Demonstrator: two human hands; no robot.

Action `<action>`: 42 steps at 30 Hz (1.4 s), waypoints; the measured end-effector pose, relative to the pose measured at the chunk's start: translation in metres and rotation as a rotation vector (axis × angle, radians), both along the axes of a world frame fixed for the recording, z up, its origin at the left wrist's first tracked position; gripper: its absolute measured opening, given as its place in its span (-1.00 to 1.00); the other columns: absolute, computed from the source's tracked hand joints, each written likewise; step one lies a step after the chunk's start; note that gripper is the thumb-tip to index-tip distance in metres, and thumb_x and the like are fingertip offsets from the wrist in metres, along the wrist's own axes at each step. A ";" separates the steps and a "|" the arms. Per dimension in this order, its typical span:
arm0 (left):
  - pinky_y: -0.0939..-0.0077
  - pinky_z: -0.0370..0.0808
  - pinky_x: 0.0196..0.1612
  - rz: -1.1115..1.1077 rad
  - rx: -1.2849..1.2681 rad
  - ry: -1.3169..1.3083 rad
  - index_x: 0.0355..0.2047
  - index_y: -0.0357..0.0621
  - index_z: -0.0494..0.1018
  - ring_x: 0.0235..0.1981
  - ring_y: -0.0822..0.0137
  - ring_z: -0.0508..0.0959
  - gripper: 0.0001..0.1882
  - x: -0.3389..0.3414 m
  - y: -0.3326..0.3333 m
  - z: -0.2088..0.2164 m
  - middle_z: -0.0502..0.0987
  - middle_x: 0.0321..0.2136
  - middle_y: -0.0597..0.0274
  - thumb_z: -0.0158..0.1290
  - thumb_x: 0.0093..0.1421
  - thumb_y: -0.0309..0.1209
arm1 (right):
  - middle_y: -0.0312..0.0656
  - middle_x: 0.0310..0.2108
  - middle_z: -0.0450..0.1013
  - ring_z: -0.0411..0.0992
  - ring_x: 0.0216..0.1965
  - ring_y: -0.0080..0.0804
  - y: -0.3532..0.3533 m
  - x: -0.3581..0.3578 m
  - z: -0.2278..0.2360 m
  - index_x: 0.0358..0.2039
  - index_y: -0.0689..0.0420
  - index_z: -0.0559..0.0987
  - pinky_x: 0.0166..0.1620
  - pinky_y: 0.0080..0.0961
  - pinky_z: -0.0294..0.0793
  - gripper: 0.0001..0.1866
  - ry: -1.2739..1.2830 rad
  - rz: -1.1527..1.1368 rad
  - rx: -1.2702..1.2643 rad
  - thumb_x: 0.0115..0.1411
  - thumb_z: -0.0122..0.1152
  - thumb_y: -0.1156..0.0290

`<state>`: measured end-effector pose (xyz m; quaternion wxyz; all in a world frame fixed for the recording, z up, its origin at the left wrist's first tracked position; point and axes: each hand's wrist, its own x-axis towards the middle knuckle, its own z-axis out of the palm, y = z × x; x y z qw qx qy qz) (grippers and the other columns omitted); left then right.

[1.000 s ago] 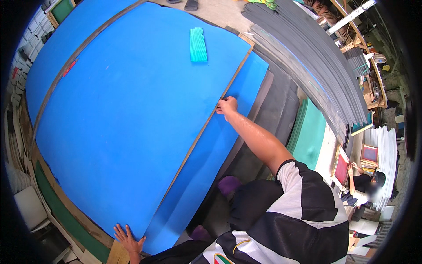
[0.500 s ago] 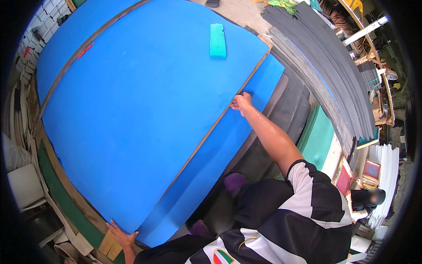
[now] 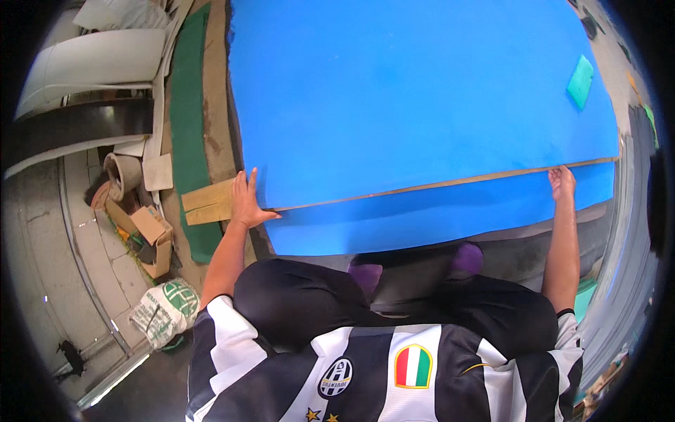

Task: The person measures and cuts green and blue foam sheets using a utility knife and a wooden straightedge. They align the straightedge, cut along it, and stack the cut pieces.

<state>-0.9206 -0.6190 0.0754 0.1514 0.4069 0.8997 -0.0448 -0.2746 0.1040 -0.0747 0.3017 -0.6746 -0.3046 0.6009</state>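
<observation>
A large blue sheet [image 3: 422,91] spreads out in front of me, its near edge above another blue layer [image 3: 436,214]. Along that edge runs a long wooden strip [image 3: 209,202], wide and bare at the left, only a thin brown line farther right. My left hand [image 3: 247,204] lies at the sheet's left corner, fingers and thumb spread, across the strip. Toward the right end, my right hand [image 3: 562,184] has its fingers closed on the strip's edge; the fingertips are partly hidden. A small teal ribbed piece [image 3: 580,83] lies on the sheet at the far right.
Dark sheets [image 3: 513,247] lie beneath the blue layers, by my knees. A dark green strip [image 3: 188,133] runs along the left side. Farther left are a cardboard box [image 3: 156,243] and a white printed sack [image 3: 169,309]. Stacked grey sheets [image 3: 633,260] line the right.
My view has turned, so the strip now runs nearly level across it. My left hand stays at the left corner and my right hand still grips near the right end.
</observation>
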 end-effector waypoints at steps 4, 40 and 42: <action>-0.18 -0.02 0.52 -0.012 0.034 0.008 0.55 0.08 -0.18 0.47 -0.31 0.01 0.66 0.010 -0.009 -0.004 0.03 0.42 -0.33 0.57 -0.47 0.24 | -0.06 -0.26 0.54 0.55 -0.26 -0.22 0.012 0.009 -0.001 -0.13 0.27 0.54 -0.17 -0.33 0.62 -0.78 0.036 0.075 0.005 0.34 0.20 0.37; 0.42 0.13 -0.48 0.435 0.602 -0.054 -0.62 -0.15 0.31 -0.54 0.52 0.21 -0.38 -0.217 0.152 0.123 0.26 -0.63 0.47 0.25 0.29 0.08 | -0.27 -0.34 0.55 0.43 -0.20 -0.16 0.061 -0.179 0.246 -0.33 0.02 0.66 0.06 -0.16 0.32 -0.69 -1.036 0.533 1.380 0.31 0.26 0.04; 0.42 0.16 -0.45 0.263 0.750 -0.162 -0.56 -0.21 0.34 -0.50 0.50 0.24 -0.43 -0.208 0.151 0.112 0.30 -0.59 0.43 0.21 0.34 0.01 | -0.26 -0.35 0.56 0.46 -0.18 -0.16 0.062 -0.164 0.238 -0.34 0.01 0.67 0.05 -0.15 0.34 -0.72 -1.027 0.497 1.442 0.24 0.34 0.06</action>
